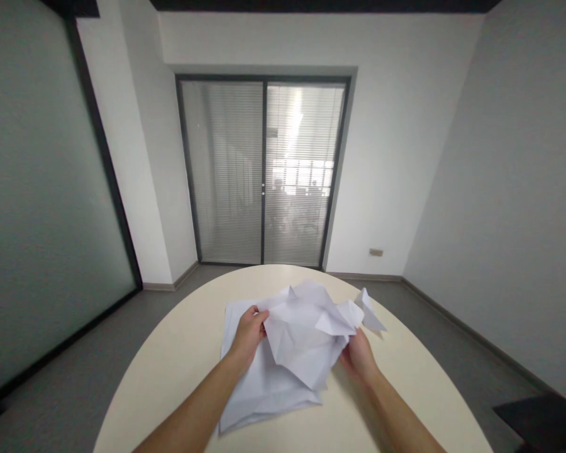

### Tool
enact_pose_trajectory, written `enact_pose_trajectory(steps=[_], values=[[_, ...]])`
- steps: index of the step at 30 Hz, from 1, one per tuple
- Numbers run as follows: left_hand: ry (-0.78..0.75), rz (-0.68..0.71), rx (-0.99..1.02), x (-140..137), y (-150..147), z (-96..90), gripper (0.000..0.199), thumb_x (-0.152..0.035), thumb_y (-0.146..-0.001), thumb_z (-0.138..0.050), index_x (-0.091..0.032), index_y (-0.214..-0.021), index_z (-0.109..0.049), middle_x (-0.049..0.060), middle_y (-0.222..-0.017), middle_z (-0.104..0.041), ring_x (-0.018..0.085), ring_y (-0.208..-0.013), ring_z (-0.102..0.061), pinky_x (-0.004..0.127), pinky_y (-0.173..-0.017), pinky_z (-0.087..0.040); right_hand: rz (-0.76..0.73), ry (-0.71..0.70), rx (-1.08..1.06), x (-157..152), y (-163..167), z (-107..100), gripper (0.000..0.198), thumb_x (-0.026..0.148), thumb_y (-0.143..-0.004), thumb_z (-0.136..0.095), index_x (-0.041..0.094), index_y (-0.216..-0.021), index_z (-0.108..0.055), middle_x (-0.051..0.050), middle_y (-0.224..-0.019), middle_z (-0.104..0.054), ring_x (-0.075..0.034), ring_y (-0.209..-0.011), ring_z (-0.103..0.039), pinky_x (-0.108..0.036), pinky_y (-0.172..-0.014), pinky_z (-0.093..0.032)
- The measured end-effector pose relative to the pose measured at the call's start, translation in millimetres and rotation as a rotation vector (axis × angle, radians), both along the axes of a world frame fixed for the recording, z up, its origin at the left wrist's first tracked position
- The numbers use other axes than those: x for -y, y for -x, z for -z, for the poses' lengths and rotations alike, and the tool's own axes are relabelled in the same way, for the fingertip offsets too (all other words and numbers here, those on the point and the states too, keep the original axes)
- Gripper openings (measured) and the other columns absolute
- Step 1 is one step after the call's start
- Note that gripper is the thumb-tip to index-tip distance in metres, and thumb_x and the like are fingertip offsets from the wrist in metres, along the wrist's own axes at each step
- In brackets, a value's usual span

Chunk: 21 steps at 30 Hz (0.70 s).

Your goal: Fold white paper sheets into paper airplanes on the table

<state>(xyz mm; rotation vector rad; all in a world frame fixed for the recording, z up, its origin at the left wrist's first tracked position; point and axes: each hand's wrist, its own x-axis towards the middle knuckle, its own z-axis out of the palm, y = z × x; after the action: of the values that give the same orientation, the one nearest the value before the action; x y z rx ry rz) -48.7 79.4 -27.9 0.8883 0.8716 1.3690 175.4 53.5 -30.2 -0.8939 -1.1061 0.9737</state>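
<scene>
A creased, crumpled sheet of white paper is stretched between my two hands above the table. My left hand pinches its left edge, thumb on top. At the right edge, my right hand is closed on the same sheet, its fingers partly hidden by the paper. Below and to the left, a stack of white paper sheets lies on the table, partly covered by the held sheet. A small folded piece of white paper stands just beyond my right hand.
The round cream table fills the lower middle. Past it is a glass door with blinds. A frosted glass panel rises on the left. At the lower right is a dark object, perhaps a seat.
</scene>
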Motion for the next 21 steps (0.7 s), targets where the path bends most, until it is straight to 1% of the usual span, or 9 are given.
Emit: enact_pose_trajectory(steps=[4, 8, 11, 13, 15, 17, 19, 20, 21], values=[[-0.103, -0.187, -0.130, -1, 3, -1.7, 0.029, -0.040, -0.070, -0.071, -0.020, -0.081, -0.053, 0.000, -0.071, -0.068, 0.017, -0.064, -0.067, 0.025, -0.058, -0.050, -0.061, 0.095, -0.071, -2, -1, 3, 0.044, 0.056, -0.082, -0.057, 0.024, -0.111, -0.070, -0.009, -0.093, -0.077, -0.031, -0.098, -0.069, -0.044, -0.085, -0.053], [-0.093, -0.166, -0.265, -1, 5, -1.2, 0.033, -0.041, -0.071, -0.069, -0.020, -0.092, -0.054, 0.004, -0.081, -0.070, 0.020, -0.068, -0.068, 0.028, -0.058, -0.050, -0.118, 0.095, -0.005, 5, -1, 0, 0.051, 0.066, -0.076, -0.061, 0.025, -0.106, -0.070, -0.010, -0.094, -0.077, -0.032, -0.096, -0.069, -0.043, -0.083, -0.054], [-0.192, -0.244, -0.407, 4, 4, -5.2, 0.048, -0.031, -0.068, -0.072, -0.020, -0.111, -0.054, 0.011, -0.107, -0.069, 0.024, -0.090, -0.068, 0.036, -0.078, -0.053, -0.149, 0.094, 0.013, 12, 1, -5, 0.056, 0.072, -0.069, -0.066, 0.026, -0.100, -0.070, -0.010, -0.092, -0.076, -0.033, -0.094, -0.068, -0.043, -0.079, -0.054], [-0.417, -0.331, -0.534, 12, 3, -12.0, 0.060, -0.025, -0.069, -0.073, -0.023, -0.125, -0.052, 0.012, -0.132, -0.059, 0.026, -0.116, -0.059, 0.041, -0.099, -0.044, -0.153, 0.109, 0.013, 15, 3, -11, 0.052, 0.069, -0.066, -0.071, 0.025, -0.094, -0.070, -0.010, -0.091, -0.076, -0.033, -0.091, -0.068, -0.042, -0.076, -0.054], [-0.574, -0.301, -0.655, 22, 2, -20.0, 0.062, -0.023, -0.072, -0.073, -0.025, -0.130, -0.053, 0.009, -0.137, -0.056, 0.027, -0.128, -0.049, 0.042, -0.109, -0.034, -0.136, 0.118, -0.002, 17, 6, -16, 0.046, 0.064, -0.065, -0.075, 0.025, -0.088, -0.069, -0.008, -0.088, -0.076, -0.031, -0.086, -0.069, -0.039, -0.073, -0.054], [-0.603, -0.263, -0.721, 29, 0, -26.1, 0.051, -0.026, -0.078, -0.070, -0.024, -0.127, -0.056, 0.008, -0.126, -0.063, 0.026, -0.119, -0.056, 0.038, -0.104, -0.038, -0.134, 0.120, -0.020, 19, 9, -22, 0.042, 0.060, -0.066, -0.077, 0.025, -0.087, -0.067, -0.006, -0.087, -0.075, -0.028, -0.083, -0.069, -0.037, -0.072, -0.054], [-0.553, -0.158, -0.798, 34, -3, -28.7, 0.020, -0.033, -0.087, -0.061, -0.022, -0.104, -0.066, 0.004, -0.094, -0.070, 0.022, -0.087, -0.064, 0.033, -0.084, -0.046, -0.175, 0.127, -0.028, 22, 10, -27, 0.040, 0.057, -0.068, -0.076, 0.024, -0.090, -0.067, -0.005, -0.088, -0.075, -0.028, -0.084, -0.069, -0.037, -0.075, -0.054], [-0.523, -0.120, -0.831, 35, -5, -29.0, 0.018, -0.036, -0.090, -0.057, -0.021, -0.089, -0.067, 0.002, -0.077, -0.067, 0.020, -0.072, -0.061, 0.030, -0.074, -0.045, -0.209, 0.135, -0.029, 24, 11, -30, 0.041, 0.056, -0.068, -0.075, 0.024, -0.093, -0.067, -0.006, -0.090, -0.075, -0.029, -0.086, -0.069, -0.039, -0.077, -0.054], [-0.498, -0.085, -0.851, 35, -7, -29.1, 0.025, -0.038, -0.092, -0.054, -0.020, -0.077, -0.064, -0.001, -0.065, -0.061, 0.018, -0.062, -0.055, 0.029, -0.066, -0.043, -0.244, 0.148, -0.036, 26, 11, -33, 0.042, 0.054, -0.068, -0.075, 0.023, -0.096, -0.068, -0.007, -0.093, -0.076, -0.030, -0.089, -0.070, -0.040, -0.079, -0.054]])
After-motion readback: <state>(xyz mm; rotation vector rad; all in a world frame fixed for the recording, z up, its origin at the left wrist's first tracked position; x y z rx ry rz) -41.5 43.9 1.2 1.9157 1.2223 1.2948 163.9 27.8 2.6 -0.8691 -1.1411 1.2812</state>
